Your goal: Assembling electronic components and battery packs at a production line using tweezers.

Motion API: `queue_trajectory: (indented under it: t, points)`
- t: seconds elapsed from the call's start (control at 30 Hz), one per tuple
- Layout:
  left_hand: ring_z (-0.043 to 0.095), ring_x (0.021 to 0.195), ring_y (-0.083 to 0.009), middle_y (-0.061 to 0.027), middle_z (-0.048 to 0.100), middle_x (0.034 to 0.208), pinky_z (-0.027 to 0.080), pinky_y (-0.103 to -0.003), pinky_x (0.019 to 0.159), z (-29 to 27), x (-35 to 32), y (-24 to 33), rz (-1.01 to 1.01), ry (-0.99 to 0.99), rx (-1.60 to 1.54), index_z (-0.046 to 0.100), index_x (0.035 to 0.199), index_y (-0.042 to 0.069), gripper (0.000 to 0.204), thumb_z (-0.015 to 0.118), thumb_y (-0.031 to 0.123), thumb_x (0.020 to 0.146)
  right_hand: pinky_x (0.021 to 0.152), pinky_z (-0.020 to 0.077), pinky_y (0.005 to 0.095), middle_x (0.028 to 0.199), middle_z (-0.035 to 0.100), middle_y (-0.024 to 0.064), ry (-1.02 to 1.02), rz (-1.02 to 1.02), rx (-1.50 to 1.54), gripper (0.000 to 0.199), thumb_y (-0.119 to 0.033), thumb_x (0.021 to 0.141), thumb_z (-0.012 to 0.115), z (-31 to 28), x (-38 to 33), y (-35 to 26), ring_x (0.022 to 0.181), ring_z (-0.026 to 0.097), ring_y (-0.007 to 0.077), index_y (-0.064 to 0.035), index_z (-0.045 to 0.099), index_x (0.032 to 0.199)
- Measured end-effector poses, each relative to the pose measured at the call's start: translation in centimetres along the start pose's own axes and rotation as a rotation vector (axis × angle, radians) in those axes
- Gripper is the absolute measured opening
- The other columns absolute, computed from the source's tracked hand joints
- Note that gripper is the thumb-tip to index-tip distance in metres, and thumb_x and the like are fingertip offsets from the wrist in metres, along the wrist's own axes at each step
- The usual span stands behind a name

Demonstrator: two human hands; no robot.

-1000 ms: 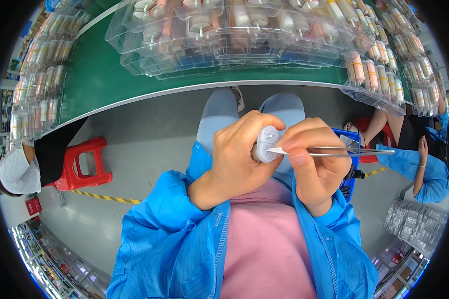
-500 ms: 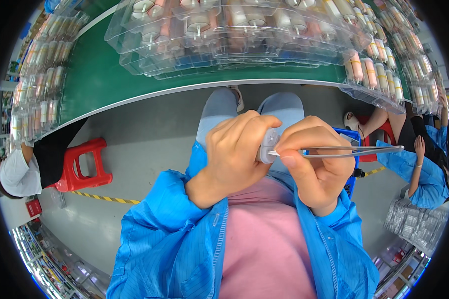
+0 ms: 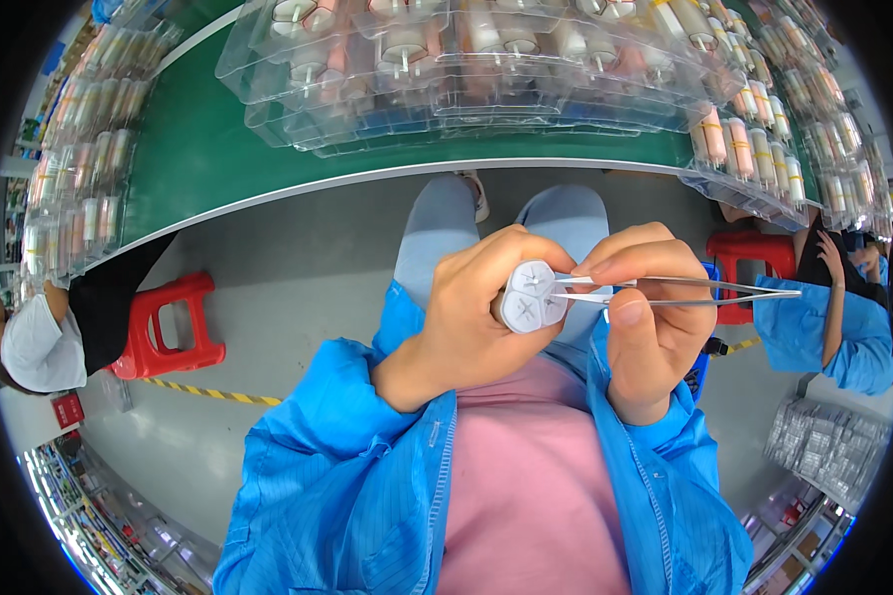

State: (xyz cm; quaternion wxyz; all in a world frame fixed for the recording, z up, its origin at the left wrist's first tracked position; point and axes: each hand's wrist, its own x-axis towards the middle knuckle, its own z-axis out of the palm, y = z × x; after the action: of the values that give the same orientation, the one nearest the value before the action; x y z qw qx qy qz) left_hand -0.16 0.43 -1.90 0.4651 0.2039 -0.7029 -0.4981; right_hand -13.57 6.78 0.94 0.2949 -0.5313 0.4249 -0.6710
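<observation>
My left hand (image 3: 461,312) is wrapped round a pale grey part with a three-lobed end face (image 3: 526,309). Cross-shaped marks show on its lobes, and the rest of the part is hidden in my palm. From the right, my right hand (image 3: 655,307) grips a pair of metal tweezers (image 3: 739,290) between thumb and fingers. The two pale tweezer tips are spread apart and reach the right edge of the end face; whether they touch it I cannot tell. Both hands are above my lap, in front of the table.
Stacked clear plastic trays (image 3: 417,109) of white and pink cylinders stand on the green table (image 3: 198,139). More cylinders (image 3: 734,149) are at the right. Red stools (image 3: 174,327) stand on both sides, with people close by. A blue bin (image 3: 702,372) is beside my right hand.
The grey part has turned so that its three-lobed face shows. The tweezer arms have spread further apart, and my right hand has moved slightly right.
</observation>
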Motion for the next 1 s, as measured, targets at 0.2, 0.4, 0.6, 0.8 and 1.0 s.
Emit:
queue_trajectory:
  t: [0.2,0.4,0.6,0.8,1.0]
  points:
    - [0.058,0.061,-0.0199,-0.0091,0.06,0.075,0.042,-0.029,0.051,0.19,-0.05,-0.05,0.032,0.006,0.001,0.06,0.091,0.003,0.031,0.073,-0.002,0.064,0.069,0.0449,0.028,0.088,0.063,0.0155,0.009,-0.001,-0.018,0.016,-0.006,0.078,0.067,0.19,0.18,0.18,0.079,0.058,0.019,0.0022,0.063,0.091]
    - [0.061,0.069,-0.0173,-0.0109,0.062,0.081,0.046,-0.026,0.058,-0.07,0.08,-0.02,0.079,-0.041,0.049,0.06,0.102,-0.003,0.045,0.073,-0.006,0.059,0.066,0.0461,0.0272,0.087,0.064,0.0144,-0.032,-0.031,-0.054,0.015,-0.004,0.077,0.068,0.07,0.3,0.44,0.077,0.06,0.0187,0.0013,0.065,0.09]
    - [0.062,0.071,-0.0186,-0.0119,0.063,0.082,0.047,-0.027,0.06,-0.08,0.19,0.17,0.069,-0.055,0.052,0.06,0.105,-0.003,0.05,0.072,-0.006,0.057,0.065,0.0466,0.027,0.085,0.065,0.0138,-0.025,-0.048,-0.059,0.014,-0.003,0.077,0.068,0.23,0.37,0.5,0.074,0.06,0.0185,0.0014,0.065,0.089]
    - [0.062,0.071,-0.0193,-0.012,0.063,0.082,0.047,-0.027,0.06,-0.05,0.31,0.13,0.095,-0.044,0.051,0.06,0.106,-0.004,0.05,0.071,-0.006,0.057,0.065,0.0466,0.0271,0.085,0.065,0.0138,-0.035,-0.057,-0.067,0.014,-0.002,0.077,0.068,0.22,0.5,0.53,0.075,0.06,0.0188,0.0016,0.064,0.089]
    - [0.062,0.07,-0.0198,-0.0117,0.063,0.082,0.047,-0.027,0.059,-0.1,0.27,0.11,0.092,-0.046,0.056,0.06,0.106,-0.004,0.05,0.071,-0.006,0.057,0.065,0.0465,0.0273,0.084,0.065,0.0134,-0.035,-0.052,-0.07,0.013,-0.002,0.077,0.067,0.28,0.49,0.48,0.075,0.06,0.0189,0.0016,0.064,0.089]
